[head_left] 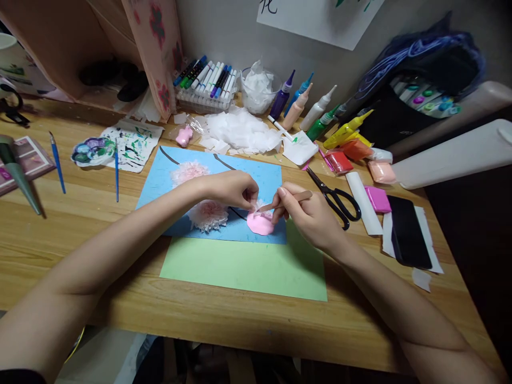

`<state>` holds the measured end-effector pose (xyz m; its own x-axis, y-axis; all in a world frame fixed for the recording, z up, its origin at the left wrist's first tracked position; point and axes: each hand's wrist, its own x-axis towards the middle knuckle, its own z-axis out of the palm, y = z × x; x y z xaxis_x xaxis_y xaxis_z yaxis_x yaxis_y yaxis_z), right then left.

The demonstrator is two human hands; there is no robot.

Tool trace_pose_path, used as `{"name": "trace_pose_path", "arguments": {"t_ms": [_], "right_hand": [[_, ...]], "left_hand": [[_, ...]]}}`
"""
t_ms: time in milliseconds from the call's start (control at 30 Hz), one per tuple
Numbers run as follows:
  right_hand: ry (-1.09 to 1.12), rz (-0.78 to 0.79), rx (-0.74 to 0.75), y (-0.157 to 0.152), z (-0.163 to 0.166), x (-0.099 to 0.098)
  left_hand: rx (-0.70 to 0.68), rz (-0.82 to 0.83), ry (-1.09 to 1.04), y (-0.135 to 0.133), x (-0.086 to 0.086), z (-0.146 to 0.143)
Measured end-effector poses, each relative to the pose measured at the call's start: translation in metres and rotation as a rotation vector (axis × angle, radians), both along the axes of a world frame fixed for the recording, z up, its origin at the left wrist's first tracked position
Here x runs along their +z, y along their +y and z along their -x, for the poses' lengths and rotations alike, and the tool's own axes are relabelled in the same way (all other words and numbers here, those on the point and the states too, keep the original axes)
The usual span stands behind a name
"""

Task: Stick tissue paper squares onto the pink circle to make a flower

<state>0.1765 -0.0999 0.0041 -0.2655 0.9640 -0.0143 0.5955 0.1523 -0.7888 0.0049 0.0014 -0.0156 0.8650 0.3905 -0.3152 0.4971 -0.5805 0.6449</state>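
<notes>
crosswise; leftward-pointing brown stick [303, 196]

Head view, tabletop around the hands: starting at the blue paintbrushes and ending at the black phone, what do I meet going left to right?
Left blue paintbrush, right blue paintbrush, upper pale pink flower, left hand, flat pink patch, right hand, black scissors, white strip, magenta block, black phone.

Far side: plain grey wall [224, 32], bearing a white sheet [316, 18] with dark lettering and green marks, its top cut off by the view. Furniture: wooden table [224, 325], light brown, visible grain. Far left: open-fronted pink compartment [144, 53], side panel patterned with dark flowers. Lighting uneven; ground beyond the right edge in deep shadow, details indiscernible.
</notes>
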Motion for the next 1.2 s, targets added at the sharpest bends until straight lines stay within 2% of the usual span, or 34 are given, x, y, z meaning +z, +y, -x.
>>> {"name": "trace_pose_path", "arguments": {"t_ms": [200, 567, 833, 1200], "right_hand": [[-0.023, -0.093, -0.018, -0.005, -0.002, 0.005], [-0.133, -0.067, 0.029, -0.005, 0.002, 0.001], [-0.034, -0.008, 0.003, -0.002, 0.002, -0.003], [0.000, -0.096, 0.006, -0.004, 0.001, -0.004]], "left_hand": [[-0.009, -0.013, 0.014, 0.001, -0.001, 0.000], [-0.002, 0.046, 0.000, 0.003, -0.002, 0.001], [-0.030, 0.020, 0.011, 0.004, 0.004, 0.002], [-0.013, 0.008, 0.054, 0.001, 0.009, 0.001]]}}
